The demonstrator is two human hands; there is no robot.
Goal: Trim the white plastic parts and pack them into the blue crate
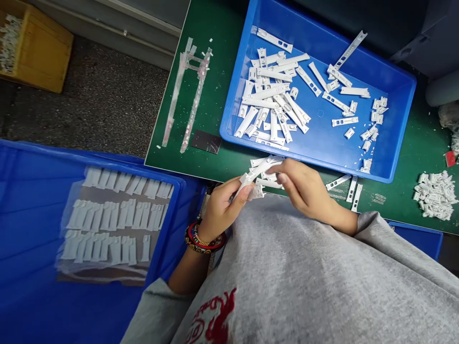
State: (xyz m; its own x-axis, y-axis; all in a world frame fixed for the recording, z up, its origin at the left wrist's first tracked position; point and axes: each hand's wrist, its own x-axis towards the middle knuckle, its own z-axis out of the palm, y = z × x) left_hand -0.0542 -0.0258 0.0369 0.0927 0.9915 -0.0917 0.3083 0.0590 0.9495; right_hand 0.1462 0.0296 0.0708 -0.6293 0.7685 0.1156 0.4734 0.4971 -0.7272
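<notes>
White plastic pieces (pixel 247 179) are in my left hand (pixel 226 204), its fingers and thumb wrapped round them near the table's front edge. My right hand (pixel 303 188) is just to the right, its index finger reaching to the upper end of a long white piece (pixel 263 166) and its thumb bent below. Whether the right fingers grip that piece is hard to tell. Under and behind the hands lie more long white parts (pixel 268 183) on the green table. A blue tray (pixel 311 160) beyond them holds many long white parts and small white bits.
At the left, a blue bin (pixel 32 210) holds rows of white parts on a sheet. Small white pieces (pixel 435 195) are heaped at the table's right. Taped strips (pixel 193 107) and a black plate (pixel 206 142) lie left of the tray. A yellow box (pixel 45 52) stands far left.
</notes>
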